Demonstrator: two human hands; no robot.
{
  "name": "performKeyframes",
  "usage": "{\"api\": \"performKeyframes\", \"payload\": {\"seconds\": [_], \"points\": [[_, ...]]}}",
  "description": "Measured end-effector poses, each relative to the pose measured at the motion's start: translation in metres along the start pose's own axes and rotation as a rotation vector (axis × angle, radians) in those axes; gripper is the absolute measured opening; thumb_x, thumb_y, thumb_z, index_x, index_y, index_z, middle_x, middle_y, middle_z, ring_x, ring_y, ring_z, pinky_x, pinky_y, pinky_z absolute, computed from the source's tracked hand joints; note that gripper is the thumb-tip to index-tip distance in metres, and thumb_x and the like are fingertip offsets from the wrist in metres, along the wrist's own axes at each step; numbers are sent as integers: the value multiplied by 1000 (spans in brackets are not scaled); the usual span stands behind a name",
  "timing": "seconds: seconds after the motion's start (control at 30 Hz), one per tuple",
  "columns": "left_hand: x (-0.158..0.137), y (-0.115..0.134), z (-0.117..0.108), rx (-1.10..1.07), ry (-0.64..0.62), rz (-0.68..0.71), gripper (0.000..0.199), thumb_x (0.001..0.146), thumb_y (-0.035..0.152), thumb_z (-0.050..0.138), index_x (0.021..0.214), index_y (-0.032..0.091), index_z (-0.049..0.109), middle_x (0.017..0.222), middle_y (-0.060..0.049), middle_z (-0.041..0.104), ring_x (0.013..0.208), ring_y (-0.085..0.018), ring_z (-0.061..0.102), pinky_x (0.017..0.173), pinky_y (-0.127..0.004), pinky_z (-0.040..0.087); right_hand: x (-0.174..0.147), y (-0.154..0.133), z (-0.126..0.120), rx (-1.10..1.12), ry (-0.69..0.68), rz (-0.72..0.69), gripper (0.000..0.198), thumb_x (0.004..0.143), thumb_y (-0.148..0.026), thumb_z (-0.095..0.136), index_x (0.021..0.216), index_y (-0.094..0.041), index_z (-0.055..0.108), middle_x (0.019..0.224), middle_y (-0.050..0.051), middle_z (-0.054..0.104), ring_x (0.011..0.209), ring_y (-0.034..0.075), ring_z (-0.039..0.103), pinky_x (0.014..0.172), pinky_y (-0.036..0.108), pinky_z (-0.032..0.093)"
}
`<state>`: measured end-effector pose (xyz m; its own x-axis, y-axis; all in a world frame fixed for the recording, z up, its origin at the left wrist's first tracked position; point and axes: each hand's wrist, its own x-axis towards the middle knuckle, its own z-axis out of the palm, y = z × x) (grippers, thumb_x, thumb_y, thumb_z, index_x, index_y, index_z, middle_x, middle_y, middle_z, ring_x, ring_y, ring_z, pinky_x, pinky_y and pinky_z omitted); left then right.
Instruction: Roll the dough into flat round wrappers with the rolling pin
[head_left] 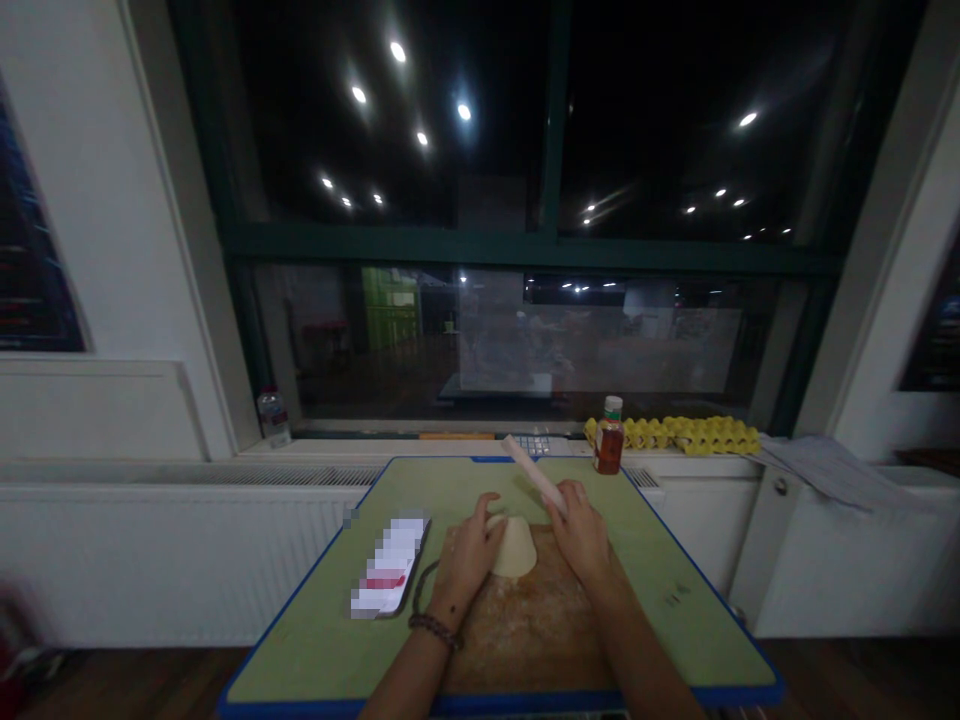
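A thin, pale round of dough (515,548) is at the far part of a floured wooden board (525,635). My left hand (471,548) has the dough's left edge at its thumb, its index finger bent and raised beyond; the other fingertips are hidden. In my right hand (583,535) is a light wooden rolling pin (531,470), gripped at its near end. The pin slants up and away to the left, apart from the dough.
Board and phone (390,565) rest on a green table (667,590) with a blue edge. A bottle of red-brown liquid (609,437) stands at the far right corner. Behind are yellow egg trays (690,436), a clear bottle (274,418), a radiator (165,565) and a window.
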<state>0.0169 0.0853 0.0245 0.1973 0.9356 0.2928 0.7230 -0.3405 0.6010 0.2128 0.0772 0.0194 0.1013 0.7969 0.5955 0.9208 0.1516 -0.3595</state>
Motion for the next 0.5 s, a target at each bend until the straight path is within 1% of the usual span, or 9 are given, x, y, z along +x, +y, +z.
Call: {"api": "performKeyframes", "payload": {"seconds": [0.07, 0.13, 0.23, 0.3, 0.37, 0.43, 0.5], "points": [[0, -1, 3, -20, -35, -12, 40, 85, 35, 57, 123, 26, 51, 100, 0, 71, 88, -18, 66, 76, -26, 45, 0, 1, 2, -1, 6, -3, 21, 98, -36, 39, 106, -22, 52, 109, 5, 60, 88, 18, 63, 69, 26, 41], [2, -4, 8, -76, -95, 35, 36, 77, 34, 66, 112, 24, 60, 101, 0, 72, 91, -19, 65, 79, -26, 46, 0, 2, 4, -2, 19, -5, 21, 98, -37, 39, 106, -22, 52, 109, 5, 60, 87, 18, 64, 68, 26, 41], [5, -9, 16, -175, -166, 91, 31, 71, 30, 70, 101, 22, 68, 105, -2, 72, 98, -20, 63, 84, -26, 46, 1, 5, 7, -8, 33, -4, 20, 98, -36, 39, 106, -22, 52, 109, 5, 60, 86, 17, 64, 67, 26, 41], [6, -7, 15, -179, -168, 47, 32, 70, 29, 69, 102, 21, 69, 108, -3, 71, 100, -22, 63, 86, -27, 46, 1, 5, 7, -7, 37, 1, 20, 98, -36, 39, 106, -22, 52, 108, 5, 60, 86, 17, 64, 67, 26, 41], [4, -1, 10, -168, -149, -38, 33, 72, 31, 67, 102, 19, 70, 106, -5, 72, 98, -24, 63, 84, -29, 46, 1, 4, 6, 0, 39, 3, 21, 98, -36, 39, 106, -22, 52, 108, 6, 60, 86, 17, 64, 68, 26, 41], [2, 8, 2, -189, -139, -98, 30, 74, 36, 65, 98, 18, 71, 98, -5, 73, 92, -24, 64, 79, -29, 47, 1, 3, 4, 4, 38, 6, 20, 98, -36, 39, 106, -22, 52, 109, 6, 61, 87, 17, 64, 69, 26, 41], [-1, 14, -2, -248, -135, -89, 27, 79, 40, 60, 90, 18, 71, 90, -3, 73, 85, -23, 64, 73, -28, 47, 1, 2, 3, 3, 36, 11, 20, 98, -35, 39, 106, -22, 51, 110, 6, 60, 87, 18, 64, 69, 26, 40]]}}
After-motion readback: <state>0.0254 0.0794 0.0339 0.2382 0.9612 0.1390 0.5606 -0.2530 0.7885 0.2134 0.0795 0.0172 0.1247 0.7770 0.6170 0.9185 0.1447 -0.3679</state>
